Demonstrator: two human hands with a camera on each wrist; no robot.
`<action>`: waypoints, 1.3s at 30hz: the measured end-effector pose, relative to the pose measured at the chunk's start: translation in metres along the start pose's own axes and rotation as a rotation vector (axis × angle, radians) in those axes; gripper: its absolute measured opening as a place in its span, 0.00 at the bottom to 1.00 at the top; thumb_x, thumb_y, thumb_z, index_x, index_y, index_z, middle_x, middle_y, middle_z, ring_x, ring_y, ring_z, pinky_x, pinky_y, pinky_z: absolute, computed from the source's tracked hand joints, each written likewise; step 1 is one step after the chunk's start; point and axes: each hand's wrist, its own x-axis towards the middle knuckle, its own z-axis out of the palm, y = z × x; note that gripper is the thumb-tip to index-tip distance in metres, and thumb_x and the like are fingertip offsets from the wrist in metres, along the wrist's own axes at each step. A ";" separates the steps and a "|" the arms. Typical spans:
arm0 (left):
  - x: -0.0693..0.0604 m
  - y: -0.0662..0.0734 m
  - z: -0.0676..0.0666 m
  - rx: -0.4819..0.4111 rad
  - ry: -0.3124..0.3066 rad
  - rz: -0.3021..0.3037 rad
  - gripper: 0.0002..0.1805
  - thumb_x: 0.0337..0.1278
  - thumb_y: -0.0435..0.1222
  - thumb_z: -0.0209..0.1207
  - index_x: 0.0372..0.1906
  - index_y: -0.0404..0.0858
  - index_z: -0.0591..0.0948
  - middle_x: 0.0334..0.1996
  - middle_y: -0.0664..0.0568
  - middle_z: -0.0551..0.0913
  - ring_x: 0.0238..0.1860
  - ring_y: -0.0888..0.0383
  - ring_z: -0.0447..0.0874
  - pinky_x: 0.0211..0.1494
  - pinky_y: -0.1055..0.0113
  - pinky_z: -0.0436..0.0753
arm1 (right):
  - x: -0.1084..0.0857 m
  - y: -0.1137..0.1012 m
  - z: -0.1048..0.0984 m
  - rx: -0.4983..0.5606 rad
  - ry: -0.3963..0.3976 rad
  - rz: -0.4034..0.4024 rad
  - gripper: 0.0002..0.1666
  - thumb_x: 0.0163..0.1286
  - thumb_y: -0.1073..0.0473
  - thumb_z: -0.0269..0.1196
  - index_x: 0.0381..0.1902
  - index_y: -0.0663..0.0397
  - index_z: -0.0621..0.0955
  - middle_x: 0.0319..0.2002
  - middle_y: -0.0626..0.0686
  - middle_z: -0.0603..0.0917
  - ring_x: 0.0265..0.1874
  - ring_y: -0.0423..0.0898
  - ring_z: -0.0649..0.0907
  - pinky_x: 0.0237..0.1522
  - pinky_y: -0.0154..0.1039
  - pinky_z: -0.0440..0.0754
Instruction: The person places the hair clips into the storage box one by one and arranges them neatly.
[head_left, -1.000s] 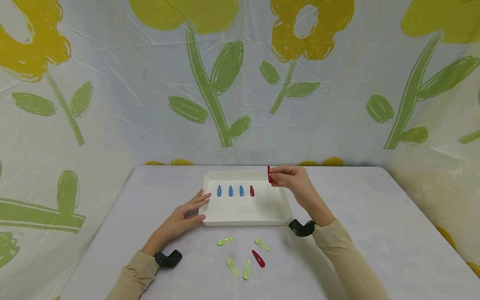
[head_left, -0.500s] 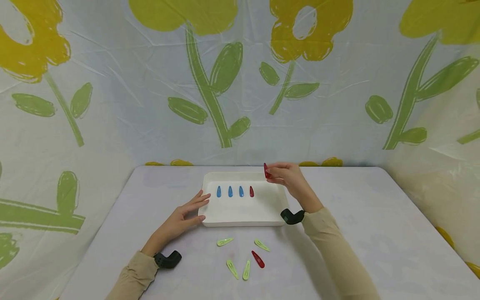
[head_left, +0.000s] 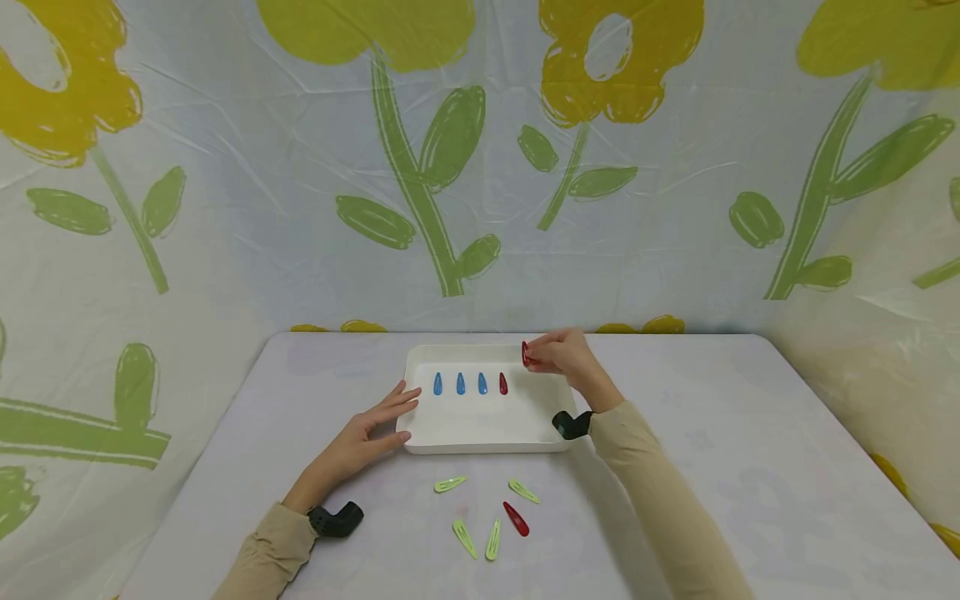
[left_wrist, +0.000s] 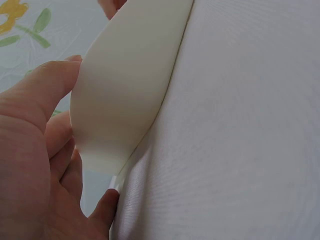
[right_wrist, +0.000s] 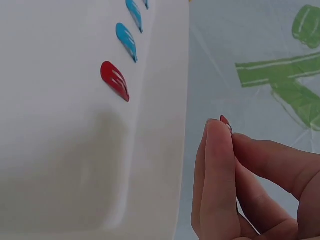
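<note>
My right hand [head_left: 564, 357] pinches a red snap hair clip [head_left: 525, 354] between thumb and fingers, above the right back part of a white tray [head_left: 487, 447]. In the right wrist view only the tip of this clip [right_wrist: 226, 122] shows past the fingers. A row lies in the tray: several blue hair clips [head_left: 461, 383] and, at the right end, one red hair clip [head_left: 503, 383]. At the tray's left edge my left hand [head_left: 367, 433] rests with fingers spread and fairly straight; the left wrist view shows its thumb and fingers touching the tray wall [left_wrist: 120, 85].
In front of the tray, on the white table [head_left: 300, 567], lie several light green hair clips [head_left: 464, 538] and one red hair clip [head_left: 516, 518]. A flower-printed cloth [head_left: 300, 167] hangs behind the table and at its sides.
My right hand has moved left over the tray with the red hair clip, rising a little and then lowering. The left hand has stayed at the tray's left edge.
</note>
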 end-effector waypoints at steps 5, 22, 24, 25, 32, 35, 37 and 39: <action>0.000 -0.002 0.001 0.005 0.002 0.007 0.31 0.64 0.33 0.64 0.70 0.34 0.71 0.75 0.52 0.62 0.79 0.52 0.40 0.71 0.80 0.45 | 0.004 0.006 0.004 -0.033 0.030 0.018 0.14 0.66 0.73 0.63 0.47 0.80 0.81 0.34 0.60 0.85 0.22 0.42 0.85 0.33 0.36 0.86; 0.000 -0.001 0.000 -0.008 0.006 0.041 0.30 0.63 0.32 0.64 0.69 0.31 0.71 0.75 0.47 0.63 0.79 0.49 0.40 0.72 0.79 0.45 | 0.014 0.021 0.014 -0.294 0.096 0.052 0.08 0.59 0.74 0.66 0.37 0.75 0.85 0.27 0.57 0.85 0.19 0.42 0.84 0.31 0.38 0.86; 0.000 -0.001 0.001 -0.013 0.007 0.042 0.30 0.63 0.32 0.64 0.69 0.31 0.71 0.75 0.47 0.63 0.79 0.48 0.40 0.72 0.79 0.45 | 0.014 0.021 0.016 -0.320 0.095 0.060 0.08 0.58 0.74 0.66 0.36 0.74 0.85 0.26 0.57 0.85 0.19 0.42 0.84 0.30 0.37 0.85; 0.000 -0.002 0.001 -0.014 0.008 0.041 0.30 0.63 0.32 0.64 0.69 0.31 0.71 0.75 0.46 0.63 0.79 0.48 0.40 0.72 0.79 0.45 | 0.015 0.021 0.017 -0.326 0.091 0.066 0.07 0.58 0.75 0.66 0.36 0.74 0.85 0.26 0.57 0.85 0.19 0.42 0.84 0.29 0.37 0.85; 0.001 -0.002 0.002 0.004 0.008 0.008 0.30 0.64 0.34 0.64 0.70 0.34 0.71 0.75 0.51 0.63 0.79 0.52 0.40 0.72 0.80 0.45 | 0.016 0.024 0.019 -0.405 0.091 0.089 0.05 0.55 0.76 0.66 0.31 0.73 0.85 0.25 0.58 0.84 0.19 0.47 0.86 0.28 0.38 0.85; 0.001 -0.002 0.002 0.002 0.006 0.013 0.31 0.63 0.34 0.64 0.70 0.34 0.71 0.75 0.51 0.62 0.79 0.52 0.40 0.72 0.79 0.45 | 0.014 0.023 0.020 -0.423 0.097 0.080 0.04 0.53 0.76 0.66 0.29 0.72 0.85 0.25 0.59 0.85 0.19 0.49 0.86 0.28 0.38 0.85; 0.001 -0.002 0.001 -0.001 0.006 0.016 0.31 0.63 0.34 0.64 0.70 0.34 0.71 0.75 0.51 0.62 0.79 0.53 0.40 0.72 0.79 0.45 | 0.014 0.023 0.020 -0.426 0.101 0.075 0.03 0.53 0.76 0.66 0.28 0.71 0.85 0.25 0.59 0.85 0.19 0.49 0.87 0.28 0.39 0.85; 0.001 -0.002 0.001 -0.004 0.005 0.014 0.31 0.63 0.34 0.64 0.70 0.34 0.71 0.75 0.51 0.63 0.79 0.53 0.40 0.72 0.79 0.45 | 0.014 0.024 0.021 -0.440 0.109 0.078 0.02 0.53 0.76 0.66 0.25 0.68 0.85 0.23 0.59 0.85 0.18 0.48 0.86 0.27 0.38 0.85</action>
